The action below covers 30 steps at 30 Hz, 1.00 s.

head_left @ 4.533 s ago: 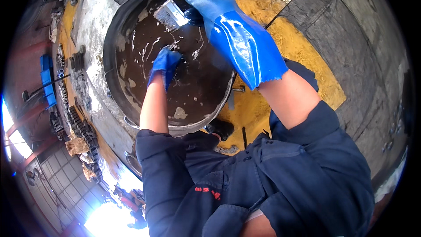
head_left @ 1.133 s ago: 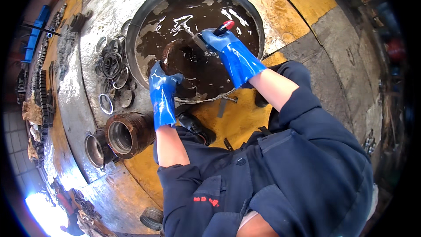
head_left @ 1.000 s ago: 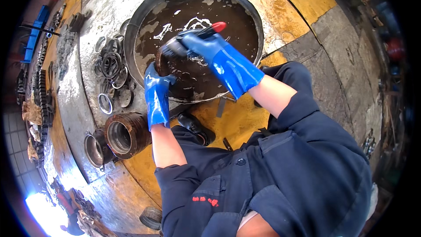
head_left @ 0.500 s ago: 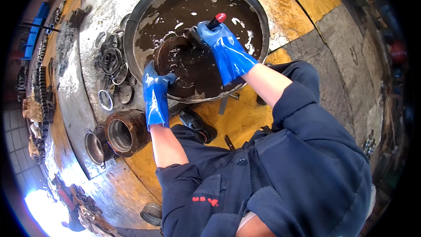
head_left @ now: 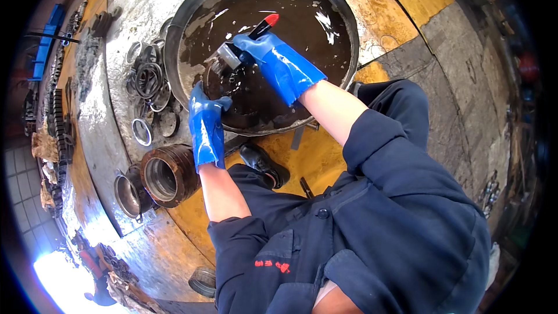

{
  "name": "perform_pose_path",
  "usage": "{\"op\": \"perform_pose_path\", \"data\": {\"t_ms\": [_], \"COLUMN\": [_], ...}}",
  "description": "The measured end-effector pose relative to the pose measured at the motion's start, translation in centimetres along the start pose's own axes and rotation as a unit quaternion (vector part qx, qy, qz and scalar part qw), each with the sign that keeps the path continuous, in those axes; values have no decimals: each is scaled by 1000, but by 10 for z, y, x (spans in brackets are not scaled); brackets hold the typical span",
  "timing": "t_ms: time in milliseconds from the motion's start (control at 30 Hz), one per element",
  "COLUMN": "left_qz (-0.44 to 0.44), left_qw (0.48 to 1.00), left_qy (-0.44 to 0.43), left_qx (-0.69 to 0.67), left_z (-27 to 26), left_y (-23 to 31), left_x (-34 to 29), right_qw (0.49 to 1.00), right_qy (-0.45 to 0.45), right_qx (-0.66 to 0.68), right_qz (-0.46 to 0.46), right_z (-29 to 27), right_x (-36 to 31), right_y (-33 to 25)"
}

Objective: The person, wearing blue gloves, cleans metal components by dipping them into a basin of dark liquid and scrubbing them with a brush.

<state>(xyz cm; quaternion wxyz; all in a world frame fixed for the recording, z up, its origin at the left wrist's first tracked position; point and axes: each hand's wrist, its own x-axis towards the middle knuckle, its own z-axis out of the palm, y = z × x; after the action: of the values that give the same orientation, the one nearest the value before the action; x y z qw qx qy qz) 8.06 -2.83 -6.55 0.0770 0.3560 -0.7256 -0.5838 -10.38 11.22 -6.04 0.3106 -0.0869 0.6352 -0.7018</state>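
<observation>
A paintbrush (head_left: pixel 229 56) with a black, red-tipped handle is gripped in my right hand (head_left: pixel 268 57), which wears a blue rubber glove. Its wet bristles touch or hover over the upper left rim of a round, dark metal part (head_left: pixel 213 79). That part sits partly sunk in the dark liquid of a large round basin (head_left: pixel 172 40). In a matching glove, my left hand (head_left: pixel 205 117) is closed on the part's near-left edge, thumb on the inner side. The liquid hides the part's lower portion and exact shape.
Left of the basin lie several metal rings (head_left: pixel 148 78). Nearer me are a thick brown cylindrical housing (head_left: pixel 165 177) and a smaller ring-shaped part (head_left: pixel 129 195) beside it. Another dark ring (head_left: pixel 203 282) rests on the floor by my left sleeve. My shoe (head_left: pixel 263 163) is close below the basin.
My right hand has moved left with the paintbrush, from the part's right side to its upper left rim. The brush's metal band now shows. My left hand stays on the part.
</observation>
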Motion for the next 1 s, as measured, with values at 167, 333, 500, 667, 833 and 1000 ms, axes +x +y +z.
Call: {"op": "perform_pose_path", "data": {"t_ms": [167, 333, 500, 667, 833, 1000], "left_qz": [-2, 40, 11, -41, -54, -79], "left_qw": [999, 994, 980, 956, 964, 982], "left_qy": [8, 59, 29, 23, 43, 169], "left_qx": [50, 80, -198, -291, -257, -43], "left_z": [-3, 26, 0, 14, 17, 20], "left_y": [4, 45, 12, 28, 33, 61], "left_x": [-4, -33, -10, -8, -16, -67], "right_qw": [981, 979, 987, 987, 989, 983], "right_qy": [105, 156, 94, 3, -22, -105], "right_qx": [-144, -120, -99, 153, -142, -154], "right_qz": [82, 56, 86, 45, -34, -1], "right_z": [-37, -94, -41, 1, 11, 11], "right_x": [-14, -22, -71, -83, -94, -145], "right_y": [-1, 44, -17, -34, 12, 22]}}
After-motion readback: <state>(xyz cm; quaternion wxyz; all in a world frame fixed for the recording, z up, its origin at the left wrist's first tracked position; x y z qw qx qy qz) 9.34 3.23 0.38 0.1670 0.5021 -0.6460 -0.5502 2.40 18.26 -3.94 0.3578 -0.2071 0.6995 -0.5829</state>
